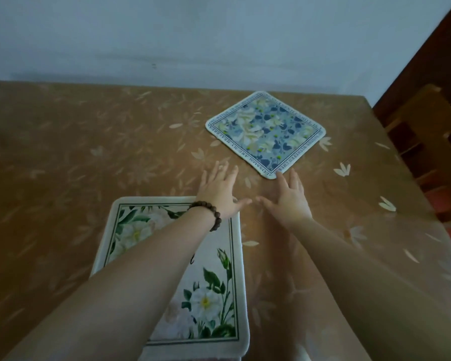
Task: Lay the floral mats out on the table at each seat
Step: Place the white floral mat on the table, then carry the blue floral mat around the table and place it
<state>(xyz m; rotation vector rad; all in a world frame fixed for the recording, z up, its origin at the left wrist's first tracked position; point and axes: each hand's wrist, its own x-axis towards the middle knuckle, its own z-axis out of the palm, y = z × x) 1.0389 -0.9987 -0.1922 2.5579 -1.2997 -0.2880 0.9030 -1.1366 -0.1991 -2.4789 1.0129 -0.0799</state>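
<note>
Left hand: I see my left hand (219, 190) spread flat and empty, fingers splayed, reaching out over the table (63, 152).
Right hand: my right hand (288, 198) is spread wide too, holding nothing; one fingertip sits right at the near corner of the blue mat (266, 132), though I cannot tell if it touches.
Blue mat: lies flat just beyond my right hand, turned cornerwise like a diamond.
White mat: the white mat (211, 295) lies flat under my left forearm, its far right corner beneath that wrist.
Bracelet: a bead bracelet (208, 212) circles my left wrist.
Chair: a wooden chair (425, 131) stands past the table edge, off to my right hand's side.
</note>
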